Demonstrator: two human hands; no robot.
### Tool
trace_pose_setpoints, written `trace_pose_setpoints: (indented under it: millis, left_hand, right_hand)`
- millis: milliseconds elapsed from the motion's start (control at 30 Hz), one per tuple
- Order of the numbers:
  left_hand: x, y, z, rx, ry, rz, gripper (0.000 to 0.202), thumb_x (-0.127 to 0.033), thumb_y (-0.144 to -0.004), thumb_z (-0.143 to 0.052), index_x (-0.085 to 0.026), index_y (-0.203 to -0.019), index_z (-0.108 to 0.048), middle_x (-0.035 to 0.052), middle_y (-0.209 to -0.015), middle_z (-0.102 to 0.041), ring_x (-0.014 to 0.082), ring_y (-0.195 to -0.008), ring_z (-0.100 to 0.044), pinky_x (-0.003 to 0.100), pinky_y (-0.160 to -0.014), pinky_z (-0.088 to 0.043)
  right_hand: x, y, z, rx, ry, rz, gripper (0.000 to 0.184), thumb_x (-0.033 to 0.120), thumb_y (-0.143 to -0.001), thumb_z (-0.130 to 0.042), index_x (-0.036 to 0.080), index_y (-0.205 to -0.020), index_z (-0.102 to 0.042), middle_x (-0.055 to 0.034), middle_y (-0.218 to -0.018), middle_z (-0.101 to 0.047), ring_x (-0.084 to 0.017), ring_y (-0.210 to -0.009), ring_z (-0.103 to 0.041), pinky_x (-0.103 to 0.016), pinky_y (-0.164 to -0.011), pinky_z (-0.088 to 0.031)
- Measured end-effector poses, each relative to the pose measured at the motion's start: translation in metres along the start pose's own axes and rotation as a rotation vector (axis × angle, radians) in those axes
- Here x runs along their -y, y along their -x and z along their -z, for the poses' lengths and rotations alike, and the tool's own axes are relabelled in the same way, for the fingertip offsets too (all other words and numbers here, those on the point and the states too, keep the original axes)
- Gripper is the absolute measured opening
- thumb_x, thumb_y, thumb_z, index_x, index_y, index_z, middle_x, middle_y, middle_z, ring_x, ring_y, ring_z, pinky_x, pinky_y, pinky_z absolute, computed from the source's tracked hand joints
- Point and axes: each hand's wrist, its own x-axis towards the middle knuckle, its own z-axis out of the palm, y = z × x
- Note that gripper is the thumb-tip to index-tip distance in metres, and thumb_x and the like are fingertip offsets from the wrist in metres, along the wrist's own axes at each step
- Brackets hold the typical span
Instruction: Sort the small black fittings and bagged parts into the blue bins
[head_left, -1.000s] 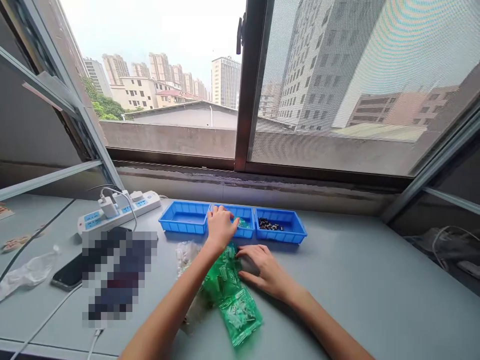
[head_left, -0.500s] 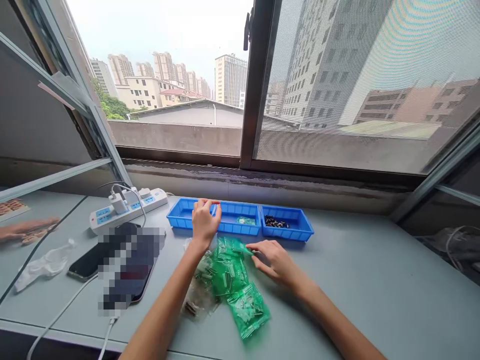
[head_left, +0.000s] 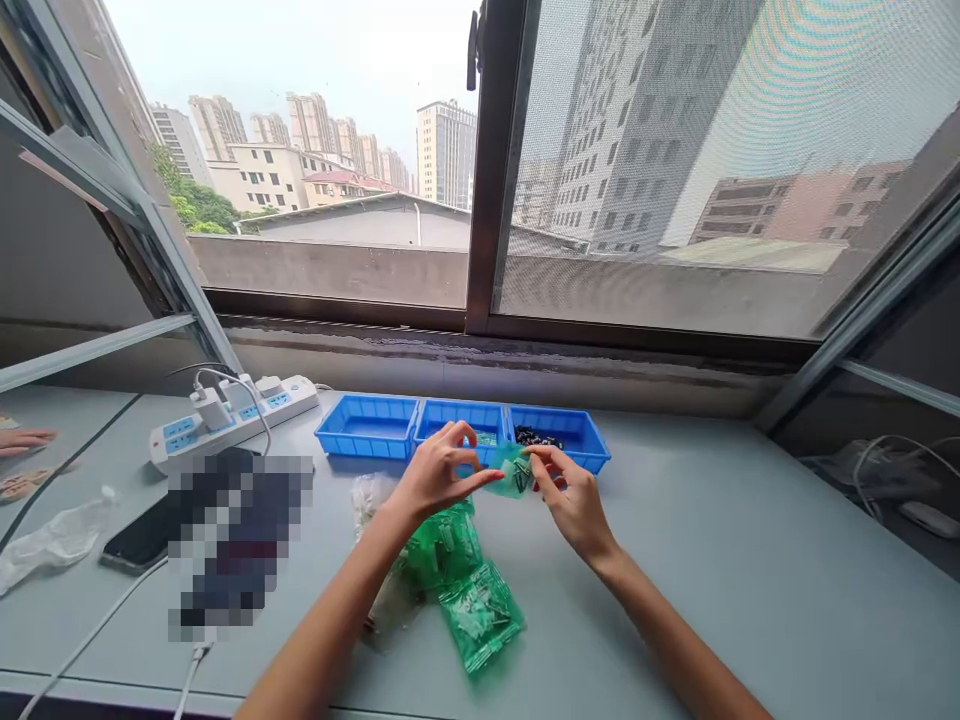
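My left hand and my right hand are raised together above the grey table, both pinching one small green plastic bag of tiny parts between them. Below my hands lies a heap of more green bags and a clear bag. Behind them stand three blue trays in a row: the left tray, the middle tray with a green bag in it, and the right tray holding small dark parts.
A white power strip with plugged-in chargers lies at the back left. A phone and a blurred flat object with cables sit on the left, beside a crumpled clear bag. Another person's hand shows at the far left edge.
My left hand came back from the trays and my right hand lifted off the heap. Both now hold one small green bag up in front of the trays.
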Motion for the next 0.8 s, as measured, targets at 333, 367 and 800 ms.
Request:
trace_pose_setpoints:
  millis: [333, 367, 800]
  left_hand:
    - [-0.004, -0.003, 0.000, -0.144, 0.013, -0.049, 0.027, -0.045, -0.082, -0.060, -0.020, -0.076, -0.069, 0.0049, -0.088, -0.060, 0.0146, -0.075, -0.057, 0.026, -0.066, -0.050]
    - [-0.005, -0.003, -0.001, -0.149, 0.018, -0.058, 0.028, -0.045, -0.082, -0.060, -0.020, -0.074, -0.069, 0.0050, -0.087, -0.060, 0.0149, -0.076, -0.057, 0.027, -0.065, -0.050]
    - [-0.015, -0.003, -0.007, -0.033, 0.448, 0.098, 0.025, -0.042, -0.076, -0.068, -0.019, -0.066, -0.070, 0.0060, -0.084, -0.062, 0.0159, -0.077, -0.059, 0.027, -0.065, -0.050]
  right_hand:
    - [0.012, -0.009, 0.016, -0.179, -0.219, -0.190, 0.047, 0.058, -0.067, -0.065, 0.015, -0.084, -0.071, -0.0041, -0.062, -0.063, -0.014, -0.050, -0.056, -0.023, -0.041, -0.045]
    - [0.014, -0.009, 0.016, -0.167, -0.226, -0.192, 0.047, 0.059, -0.066, -0.066, 0.015, -0.083, -0.071, -0.0041, -0.061, -0.063, -0.015, -0.050, -0.056, -0.023, -0.041, -0.045]
    - [0.020, -0.010, 0.021, -0.171, -0.377, -0.284, 0.047, 0.058, -0.059, -0.072, 0.015, -0.075, -0.069, -0.0023, -0.057, -0.062, -0.014, -0.047, -0.055, -0.024, -0.039, -0.043]
